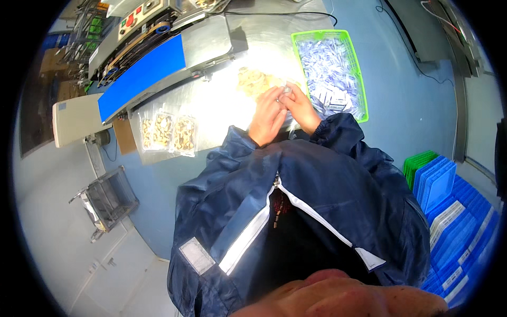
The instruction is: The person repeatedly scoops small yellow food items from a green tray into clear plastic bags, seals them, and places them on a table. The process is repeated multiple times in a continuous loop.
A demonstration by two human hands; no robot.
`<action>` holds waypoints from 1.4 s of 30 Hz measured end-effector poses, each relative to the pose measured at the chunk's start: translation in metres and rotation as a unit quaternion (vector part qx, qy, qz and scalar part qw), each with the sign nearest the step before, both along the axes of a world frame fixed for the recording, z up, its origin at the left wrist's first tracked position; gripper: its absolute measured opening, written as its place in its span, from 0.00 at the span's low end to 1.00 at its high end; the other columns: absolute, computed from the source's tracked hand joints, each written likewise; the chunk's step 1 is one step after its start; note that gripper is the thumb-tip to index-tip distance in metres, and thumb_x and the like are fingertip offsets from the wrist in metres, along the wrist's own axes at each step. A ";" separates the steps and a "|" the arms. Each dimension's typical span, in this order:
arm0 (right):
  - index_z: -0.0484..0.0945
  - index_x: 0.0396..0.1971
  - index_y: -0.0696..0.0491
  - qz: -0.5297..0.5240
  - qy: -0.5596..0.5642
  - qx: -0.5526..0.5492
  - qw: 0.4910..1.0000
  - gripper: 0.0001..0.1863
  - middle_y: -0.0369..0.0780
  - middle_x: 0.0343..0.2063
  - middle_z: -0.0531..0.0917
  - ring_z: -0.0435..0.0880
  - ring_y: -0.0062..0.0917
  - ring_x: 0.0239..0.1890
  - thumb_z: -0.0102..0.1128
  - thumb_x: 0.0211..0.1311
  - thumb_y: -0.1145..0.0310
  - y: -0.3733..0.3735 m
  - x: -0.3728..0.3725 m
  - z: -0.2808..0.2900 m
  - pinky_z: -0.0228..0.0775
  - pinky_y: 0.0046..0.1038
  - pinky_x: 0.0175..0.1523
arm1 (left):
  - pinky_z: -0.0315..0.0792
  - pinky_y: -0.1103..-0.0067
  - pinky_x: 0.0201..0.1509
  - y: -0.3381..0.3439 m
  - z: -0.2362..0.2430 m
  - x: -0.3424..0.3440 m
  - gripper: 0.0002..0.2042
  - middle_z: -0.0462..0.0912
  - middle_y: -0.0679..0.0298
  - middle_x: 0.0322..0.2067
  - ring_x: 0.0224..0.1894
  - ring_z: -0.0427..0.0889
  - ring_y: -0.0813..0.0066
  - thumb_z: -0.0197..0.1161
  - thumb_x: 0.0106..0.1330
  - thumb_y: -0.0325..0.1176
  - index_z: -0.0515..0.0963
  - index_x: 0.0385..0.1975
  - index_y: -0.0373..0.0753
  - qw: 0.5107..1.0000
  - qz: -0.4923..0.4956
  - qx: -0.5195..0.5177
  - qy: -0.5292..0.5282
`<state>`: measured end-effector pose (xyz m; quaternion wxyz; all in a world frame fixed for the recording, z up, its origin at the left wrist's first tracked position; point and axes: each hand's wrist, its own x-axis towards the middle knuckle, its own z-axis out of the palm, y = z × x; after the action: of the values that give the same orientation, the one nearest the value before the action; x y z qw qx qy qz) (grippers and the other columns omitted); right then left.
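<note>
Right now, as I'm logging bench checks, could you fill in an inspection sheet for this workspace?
Surface: metal table, glare washing out its middle.
Job's things: pale pile beside the hands; green-rimmed basket of small packets to the right.
Clutter: filled clear packs near the table's left end.
Hands: left hand and right hand meet at a small item, too unclear to identify.
Cables: black cable across the far side.
Surroundings: blue belt at left; blue crates at lower right.
</note>
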<state>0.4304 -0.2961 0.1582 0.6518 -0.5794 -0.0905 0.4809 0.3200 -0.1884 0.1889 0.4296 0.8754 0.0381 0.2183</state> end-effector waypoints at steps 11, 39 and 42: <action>0.58 0.67 0.56 0.180 -0.085 0.065 0.978 0.28 0.40 0.46 0.78 0.76 0.21 0.46 0.52 0.72 0.64 -0.032 0.041 0.017 0.70 0.24 0.50 | 0.68 0.68 0.62 0.093 0.001 -0.046 0.27 0.74 0.49 0.54 0.55 0.76 0.61 0.63 0.64 0.32 0.63 0.61 0.28 0.728 0.140 -0.630 0.232; 0.83 0.30 0.50 0.116 -0.751 -0.299 0.578 0.09 0.41 0.32 0.80 0.80 0.35 0.39 0.57 0.56 0.62 -0.080 0.218 -0.038 0.68 0.38 0.43 | 0.67 0.64 0.64 0.090 -0.047 -0.040 0.21 0.73 0.54 0.57 0.60 0.72 0.59 0.56 0.69 0.29 0.65 0.60 0.33 0.629 0.162 -0.751 0.119; 0.83 0.29 0.48 0.171 -0.762 -0.337 0.525 0.10 0.39 0.31 0.81 0.80 0.36 0.39 0.55 0.57 0.62 -0.075 0.211 -0.054 0.66 0.39 0.45 | 0.66 0.63 0.65 0.087 -0.053 -0.042 0.20 0.72 0.53 0.57 0.60 0.72 0.59 0.55 0.69 0.29 0.65 0.60 0.33 0.632 0.173 -0.747 0.112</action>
<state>0.6415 -0.3715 0.1044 -0.0040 -0.8753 -0.4814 -0.0470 0.2780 -0.1011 0.1364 0.8838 0.2497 0.3864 0.0855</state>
